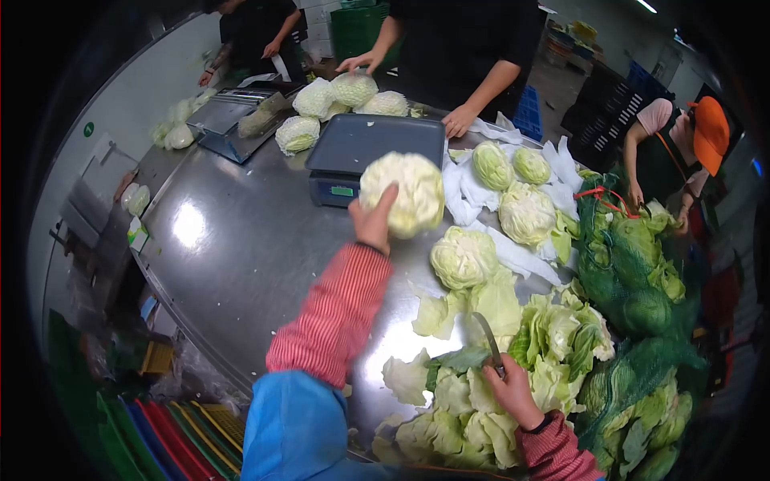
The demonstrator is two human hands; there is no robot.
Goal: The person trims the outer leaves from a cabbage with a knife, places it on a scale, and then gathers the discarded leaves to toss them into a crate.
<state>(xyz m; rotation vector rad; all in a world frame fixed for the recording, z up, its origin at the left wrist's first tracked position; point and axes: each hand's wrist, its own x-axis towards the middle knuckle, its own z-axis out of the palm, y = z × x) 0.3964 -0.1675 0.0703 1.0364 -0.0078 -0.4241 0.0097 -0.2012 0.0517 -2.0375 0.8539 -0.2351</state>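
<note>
My left hand (373, 218), in a red striped sleeve, grips a trimmed pale cabbage (405, 192) and holds it up just in front of a grey digital scale (365, 148). My right hand (513, 393) is closed on a knife (488, 337) whose blade points up over a pile of loose outer leaves (465, 401). A trimmed cabbage (463, 256) lies on the steel table (233, 248) between both hands.
Further cabbages (525, 212) lie on white sheets to the right, others behind the scale (353, 88). Green net sacks of cabbages (634, 272) stand at the right. Across the table, a person's hand (459, 122) rests by the scale. Another person in an orange cap (710, 132) stands right.
</note>
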